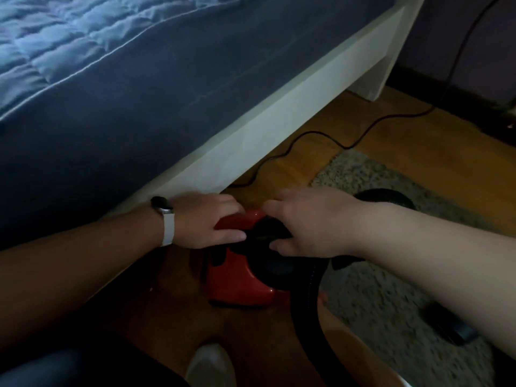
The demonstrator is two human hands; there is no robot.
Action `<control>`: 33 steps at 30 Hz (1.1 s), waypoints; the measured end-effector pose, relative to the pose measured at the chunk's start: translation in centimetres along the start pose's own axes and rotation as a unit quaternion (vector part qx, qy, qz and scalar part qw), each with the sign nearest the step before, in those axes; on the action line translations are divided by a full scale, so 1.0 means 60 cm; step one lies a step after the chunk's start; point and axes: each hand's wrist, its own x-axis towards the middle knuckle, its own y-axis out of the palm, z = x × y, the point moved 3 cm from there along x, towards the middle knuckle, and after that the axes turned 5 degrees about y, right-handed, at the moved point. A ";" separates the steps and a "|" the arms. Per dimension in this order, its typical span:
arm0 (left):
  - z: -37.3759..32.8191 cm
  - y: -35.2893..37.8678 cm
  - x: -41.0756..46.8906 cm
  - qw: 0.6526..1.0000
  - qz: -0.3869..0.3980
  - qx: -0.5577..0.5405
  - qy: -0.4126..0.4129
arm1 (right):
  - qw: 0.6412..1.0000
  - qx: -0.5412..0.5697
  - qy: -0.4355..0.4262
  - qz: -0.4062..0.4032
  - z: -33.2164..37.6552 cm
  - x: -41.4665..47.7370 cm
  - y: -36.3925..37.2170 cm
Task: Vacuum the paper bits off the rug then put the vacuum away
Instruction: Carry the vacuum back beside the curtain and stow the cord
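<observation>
We see a red and black canister vacuum (237, 280) sitting on the wooden floor (279, 174). It is just beside the white bed frame (265, 121) and at the edge of the speckled grey rug (391, 289). Our left hand (206, 222), with a white-strapped watch (164, 213) at the wrist, rests on the red shell with its fingers fairly straight. Our right hand (310, 222) lies over the black top. It is blurred, so we cannot tell whether it grips. The hands are close together but apart. A ribbed black hose (310, 317) runs from the vacuum toward us, and a thin black cord (346, 148) trails across the floor.
</observation>
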 end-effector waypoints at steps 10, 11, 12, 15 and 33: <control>0.067 0.061 0.002 0.994 0.091 0.048 0.025 | 0.990 0.115 -0.019 0.079 0.023 0.067 0.060; 0.067 0.062 0.008 0.994 0.093 0.043 0.028 | 0.988 0.131 -0.016 0.076 0.022 0.068 0.063; 0.067 0.063 0.014 0.994 0.099 0.041 0.030 | 0.987 0.142 -0.017 0.068 0.020 0.068 0.066; 0.068 0.069 0.024 0.990 0.116 0.074 0.034 | 0.988 0.145 -0.020 0.043 0.019 0.068 0.067; 0.005 -0.060 0.060 0.999 -0.004 0.007 -0.049 | 0.998 0.015 -0.018 -0.060 -0.014 0.019 -0.014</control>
